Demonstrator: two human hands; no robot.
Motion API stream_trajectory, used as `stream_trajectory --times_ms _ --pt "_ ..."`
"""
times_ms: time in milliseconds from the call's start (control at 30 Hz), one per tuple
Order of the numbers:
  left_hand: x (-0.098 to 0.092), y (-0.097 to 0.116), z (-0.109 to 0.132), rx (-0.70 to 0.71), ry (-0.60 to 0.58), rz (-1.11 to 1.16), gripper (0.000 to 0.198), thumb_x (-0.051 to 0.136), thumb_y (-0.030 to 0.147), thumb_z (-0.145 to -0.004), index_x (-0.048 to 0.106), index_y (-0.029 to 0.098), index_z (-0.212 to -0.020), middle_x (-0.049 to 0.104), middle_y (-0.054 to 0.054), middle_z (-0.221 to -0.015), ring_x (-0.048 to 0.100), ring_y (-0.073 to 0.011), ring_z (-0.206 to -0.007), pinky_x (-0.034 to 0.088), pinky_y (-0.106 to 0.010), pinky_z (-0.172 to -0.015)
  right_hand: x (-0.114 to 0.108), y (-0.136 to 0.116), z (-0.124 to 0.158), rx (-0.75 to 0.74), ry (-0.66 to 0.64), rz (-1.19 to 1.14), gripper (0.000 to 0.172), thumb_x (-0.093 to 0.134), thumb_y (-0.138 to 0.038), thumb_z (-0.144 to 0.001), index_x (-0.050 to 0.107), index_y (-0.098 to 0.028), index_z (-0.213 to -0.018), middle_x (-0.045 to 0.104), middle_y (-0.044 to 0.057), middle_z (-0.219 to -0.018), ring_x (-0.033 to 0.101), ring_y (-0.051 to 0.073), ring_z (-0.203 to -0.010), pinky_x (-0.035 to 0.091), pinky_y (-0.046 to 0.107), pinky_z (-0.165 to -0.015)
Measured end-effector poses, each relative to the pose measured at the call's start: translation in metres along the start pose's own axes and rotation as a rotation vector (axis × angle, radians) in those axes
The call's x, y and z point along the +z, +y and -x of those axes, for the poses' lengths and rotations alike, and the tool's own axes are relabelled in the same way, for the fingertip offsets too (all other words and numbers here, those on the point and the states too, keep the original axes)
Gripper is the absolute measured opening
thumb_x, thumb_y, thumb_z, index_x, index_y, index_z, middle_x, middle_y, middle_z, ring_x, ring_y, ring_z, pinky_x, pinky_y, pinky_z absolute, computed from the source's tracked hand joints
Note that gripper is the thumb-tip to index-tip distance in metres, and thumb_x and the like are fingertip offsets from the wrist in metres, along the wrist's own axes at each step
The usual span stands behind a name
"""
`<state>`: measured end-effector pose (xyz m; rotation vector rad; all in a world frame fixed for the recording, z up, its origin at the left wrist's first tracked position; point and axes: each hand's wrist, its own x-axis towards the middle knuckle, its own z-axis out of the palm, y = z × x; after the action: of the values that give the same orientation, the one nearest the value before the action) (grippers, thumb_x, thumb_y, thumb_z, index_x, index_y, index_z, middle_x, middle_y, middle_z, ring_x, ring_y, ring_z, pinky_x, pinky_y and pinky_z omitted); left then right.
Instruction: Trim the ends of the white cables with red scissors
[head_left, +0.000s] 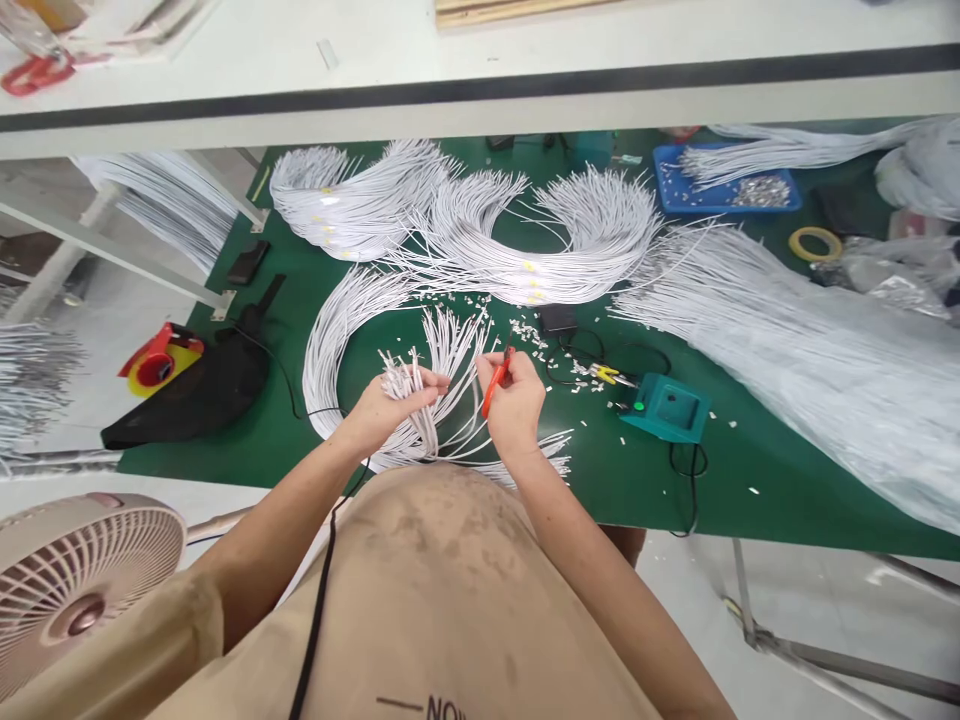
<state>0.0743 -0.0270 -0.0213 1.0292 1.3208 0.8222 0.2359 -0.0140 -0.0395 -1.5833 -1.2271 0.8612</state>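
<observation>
My left hand is closed around a bunch of white wires, whose cut ends stick up above the fingers. To its right, my right hand grips a small orange-handled tool, which looks like cutters or pliers; its jaws are mostly hidden by the fingers. A single wire end seems to lie by the right fingertips, though contact is hard to make out. Beneath both hands, a curved bundle of white wires rests on the green table. Small white offcuts are scattered just beyond the right hand.
Tied wire bundles lie at the back. A teal device with a black cord stands to the right, near a large bagged wire bundle. A blue tray sits behind. At left are a red tape dispenser and a fan.
</observation>
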Motion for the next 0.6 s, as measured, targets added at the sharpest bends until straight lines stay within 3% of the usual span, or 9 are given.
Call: stream_trajectory --times_ms 100,267,367,600 --pt "-0.003 -0.004 -0.002 -0.022 0.044 -0.083 0.037 0.072 0.038 -0.060 0.066 0.017 -0.090 0.067 -0.007 -0.090 0.061 -0.0213 -0.080 0.045 -0.034 -0.074 -0.004 -0.017 0.000 -0.132 -0.033 0.007 0.021 0.048 -0.029 -0.078 0.064 -0.017 -0.085 0.059 0.004 -0.084 0.053 0.014 -0.077 0.040 0.025 -0.074" --pt "-0.001 -0.006 -0.003 -0.017 0.065 -0.113 0.043 0.076 0.034 -0.053 0.065 0.015 -0.091 0.067 -0.005 -0.081 0.061 -0.0216 -0.077 0.046 -0.034 -0.073 0.004 -0.025 0.000 -0.143 -0.276 0.003 0.019 0.051 -0.030 -0.076 0.065 -0.018 -0.076 0.061 0.002 -0.079 0.053 0.012 -0.070 0.041 0.023 -0.066" --pt "0.001 -0.005 -0.002 0.019 0.087 -0.093 0.041 0.076 0.032 -0.053 0.063 0.016 -0.088 0.066 -0.003 -0.077 0.061 -0.0197 -0.073 0.046 -0.033 -0.071 0.008 -0.019 0.000 -0.072 -0.352 -0.047 0.018 0.053 -0.030 -0.073 0.066 -0.018 -0.076 0.063 0.001 -0.078 0.055 0.013 -0.070 0.042 0.023 -0.065" --pt "0.004 0.004 0.004 0.015 0.035 -0.067 0.027 0.072 0.032 -0.060 0.063 0.014 -0.078 0.066 -0.003 -0.071 0.061 -0.0182 -0.070 0.045 -0.030 -0.070 0.010 -0.020 -0.001 0.241 -0.561 -0.445 0.020 0.060 -0.035 -0.067 0.064 -0.016 -0.072 0.059 -0.002 -0.055 0.054 0.011 -0.052 0.045 0.025 -0.058"
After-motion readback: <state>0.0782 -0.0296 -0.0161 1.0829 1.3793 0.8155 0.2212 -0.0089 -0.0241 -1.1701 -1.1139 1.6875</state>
